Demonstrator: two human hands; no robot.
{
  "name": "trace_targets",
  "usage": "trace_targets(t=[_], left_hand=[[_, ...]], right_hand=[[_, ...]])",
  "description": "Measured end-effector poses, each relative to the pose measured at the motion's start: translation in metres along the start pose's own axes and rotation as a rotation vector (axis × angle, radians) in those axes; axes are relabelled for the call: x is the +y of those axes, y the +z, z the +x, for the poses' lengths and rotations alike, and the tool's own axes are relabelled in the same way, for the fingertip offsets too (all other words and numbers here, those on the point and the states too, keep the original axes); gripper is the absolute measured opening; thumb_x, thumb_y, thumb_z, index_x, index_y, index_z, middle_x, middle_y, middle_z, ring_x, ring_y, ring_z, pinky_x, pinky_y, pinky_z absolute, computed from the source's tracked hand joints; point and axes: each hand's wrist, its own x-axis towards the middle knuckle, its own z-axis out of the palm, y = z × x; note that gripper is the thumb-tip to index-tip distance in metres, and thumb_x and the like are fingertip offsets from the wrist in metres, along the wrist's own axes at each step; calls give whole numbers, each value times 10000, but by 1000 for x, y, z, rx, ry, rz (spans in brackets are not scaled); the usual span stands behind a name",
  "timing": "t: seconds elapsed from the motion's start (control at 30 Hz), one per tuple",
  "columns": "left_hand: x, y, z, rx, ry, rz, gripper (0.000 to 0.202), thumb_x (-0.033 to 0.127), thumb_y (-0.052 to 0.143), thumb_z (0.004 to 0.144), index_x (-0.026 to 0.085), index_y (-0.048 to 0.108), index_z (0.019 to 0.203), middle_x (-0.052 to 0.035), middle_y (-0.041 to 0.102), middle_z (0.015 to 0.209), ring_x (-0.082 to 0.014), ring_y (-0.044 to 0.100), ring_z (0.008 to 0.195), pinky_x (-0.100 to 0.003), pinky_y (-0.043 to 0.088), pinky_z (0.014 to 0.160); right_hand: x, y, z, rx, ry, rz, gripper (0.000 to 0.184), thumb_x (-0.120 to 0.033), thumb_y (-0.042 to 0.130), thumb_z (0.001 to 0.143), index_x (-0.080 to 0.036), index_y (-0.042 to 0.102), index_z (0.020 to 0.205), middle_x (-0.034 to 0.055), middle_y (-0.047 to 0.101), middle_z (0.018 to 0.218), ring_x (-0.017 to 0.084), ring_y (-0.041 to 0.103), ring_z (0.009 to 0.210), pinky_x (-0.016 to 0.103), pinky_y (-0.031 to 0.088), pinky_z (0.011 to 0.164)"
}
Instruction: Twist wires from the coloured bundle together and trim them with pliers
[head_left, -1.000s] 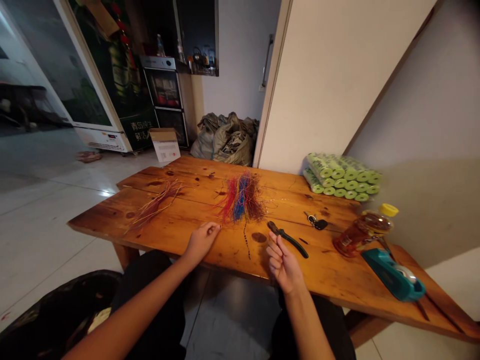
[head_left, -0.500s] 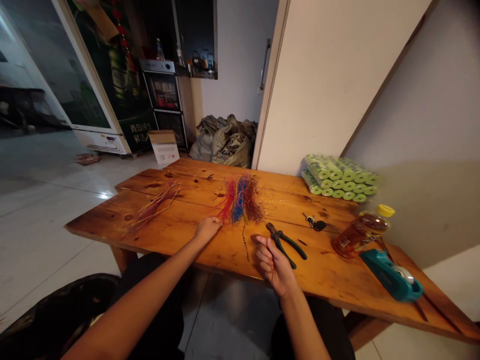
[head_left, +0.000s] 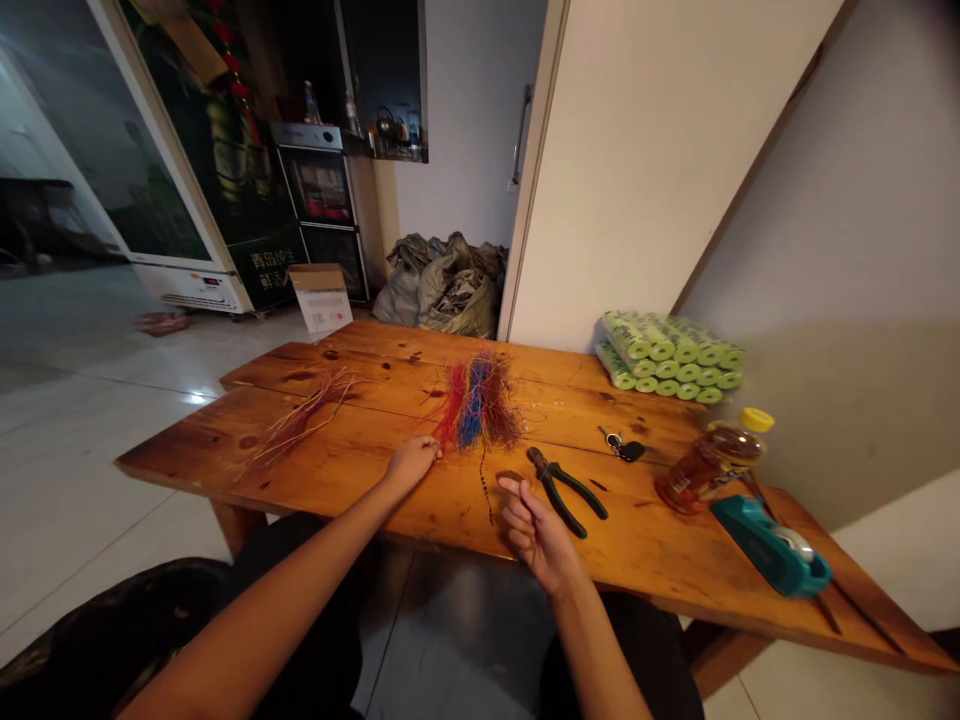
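Wires (head_left: pixel 477 405) in red, blue and yellow lie in a loose bundle on the bench (head_left: pixel 172 460). The left hand (head_left: pixel 409 465) rests at the bundle's near edge, its fingers (head_left: pixel 429 450) curled and just beside the strands; whether they pinch one is too hard to tell. The right hand (head_left: pixel 538 535) is empty, its fingers (head_left: pixel 514 510) loosely spread, just beside the pliers (head_left: pixel 562 490). Farther out lie a thin tuft (head_left: pixel 300 420) of wire on the left and, on the right, keys (head_left: pixel 622 448), a bottle (head_left: pixel 709 468), a teal dispenser (head_left: pixel 772 545) and green rolls (head_left: pixel 667 358).
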Motion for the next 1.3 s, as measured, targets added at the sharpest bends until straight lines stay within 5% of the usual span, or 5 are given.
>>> trace_targets(t=[0.2, 0.4, 0.67, 1.07, 1.3], left_hand=[[0, -5, -39, 35, 52, -103, 255, 304, 401, 731, 189, 544, 554, 4, 542, 543, -158, 519, 578, -241, 360, 556], [14, -5, -104, 17, 113, -148, 252, 305, 392, 771, 192, 518, 584, 8, 533, 585, -157, 523, 613, -248, 373, 596], [31, 1, -177, -23, 182, -109, 265, 301, 389, 851, 192, 480, 627, 2, 533, 661, -147, 514, 642, -246, 372, 610], [33, 19, -199, -175, 217, 56, 279, 290, 378, 867, 177, 510, 648, -6, 507, 665, -136, 511, 625, -251, 368, 604], [29, 21, -177, -27, 37, -474, 267, 381, 435, 838, 175, 603, 858, -63, 645, 880, -183, 594, 817, -288, 458, 722]], right_hand=[[8, -2, 3, 30, 43, -13, 312, -332, 712, 693, -95, 639, 883, -90, 335, 480, 5, 225, 374, 105, 145, 310], [36, 3, 6, 112, 181, -146, 306, -327, 615, 782, -59, 655, 924, 76, 666, 764, 98, 615, 643, 189, 463, 585], [44, 9, 4, -17, 246, -145, 308, -327, 510, 855, -84, 638, 993, 115, 691, 952, 162, 650, 861, 288, 448, 835], [42, 8, -2, 63, 222, -202, 273, -315, 627, 770, -106, 659, 942, -28, 496, 634, 69, 492, 567, 236, 456, 619], [42, 11, -5, 39, 171, -253, 249, -367, 678, 712, -141, 621, 798, -79, 318, 532, 49, 288, 472, 188, 311, 483]])
